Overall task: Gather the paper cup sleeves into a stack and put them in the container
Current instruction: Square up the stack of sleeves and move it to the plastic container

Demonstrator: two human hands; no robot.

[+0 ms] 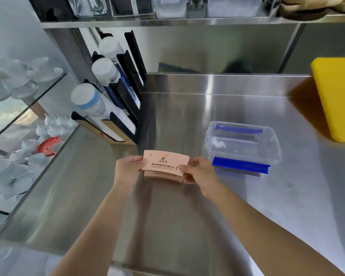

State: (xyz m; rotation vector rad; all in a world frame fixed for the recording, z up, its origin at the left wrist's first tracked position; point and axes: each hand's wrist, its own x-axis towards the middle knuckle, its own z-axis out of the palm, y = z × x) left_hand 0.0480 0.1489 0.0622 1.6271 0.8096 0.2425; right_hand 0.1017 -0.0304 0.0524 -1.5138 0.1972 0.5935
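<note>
A stack of flat pale pink paper cup sleeves (164, 165) with dark printed text is held just above the steel counter, at the centre of the view. My left hand (127, 170) grips its left end and my right hand (197, 173) grips its right end. The lower sleeves stick out a little below the top one. To the right, about a hand's width from the stack, a clear plastic container (275, 156) with blue side clips stands open and holds nothing.
A black rack with several tubes of stacked cups (108, 96) stands at the back left. A yellow block (339, 96) lies at the far right. A glass case with white crockery (18, 136) borders the steel counter (187, 226) on the left. A shelf runs overhead.
</note>
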